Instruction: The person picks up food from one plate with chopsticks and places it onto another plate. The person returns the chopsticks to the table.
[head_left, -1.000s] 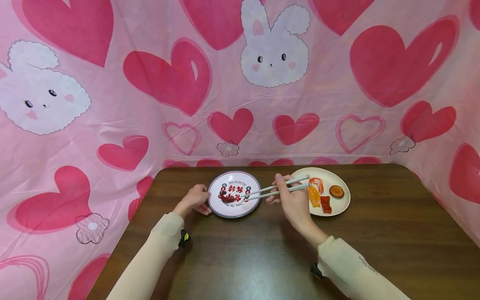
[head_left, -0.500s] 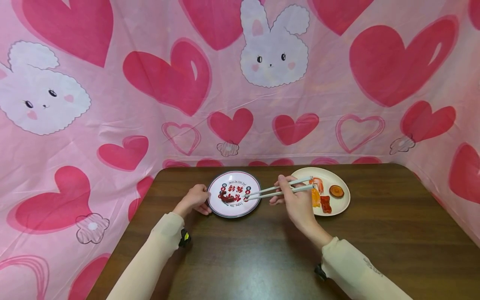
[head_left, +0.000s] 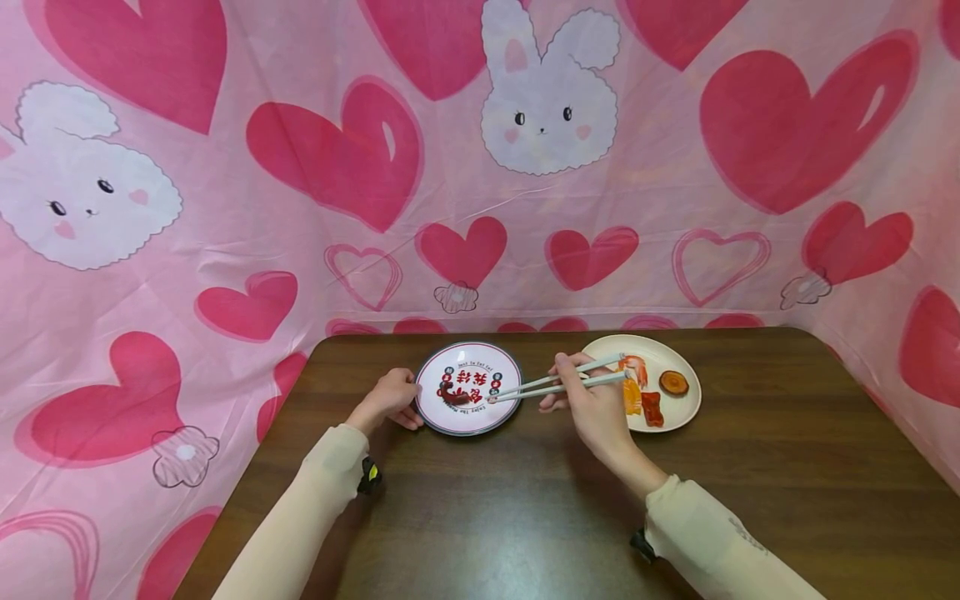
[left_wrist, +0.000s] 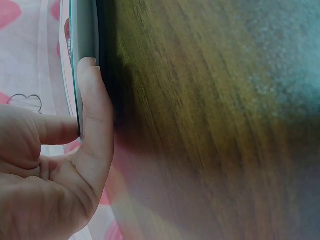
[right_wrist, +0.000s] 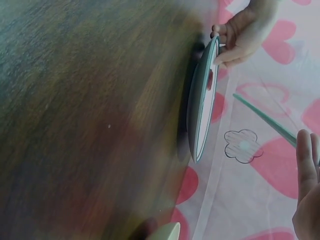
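A white round plate (head_left: 483,425) with a dark rim and red and black printed lettering lies on the table in the head view. My left hand (head_left: 389,398) pinches its left edge, thumb on top and fingers beneath, as the left wrist view shows of the same hand (left_wrist: 75,160). On the plate lies a small dark red food piece (head_left: 455,397). My right hand (head_left: 592,408) grips a pair of pale green chopsticks (head_left: 542,388), whose tips are over the plate's right part, apart from the food piece.
To the right stands a cream oval plate (head_left: 678,416) bearing a shrimp (head_left: 636,368), a yellow-orange piece (head_left: 632,398), a red-brown piece (head_left: 652,409) and a round brown slice (head_left: 673,382). Behind the wooden table (head_left: 480,517) hangs a pink heart-patterned cloth (head_left: 457,192).
My right hand has shifted slightly right with the chopsticks, and their tips have drawn a little away from the dark red food piece. The left hand and both plates have stayed in place.
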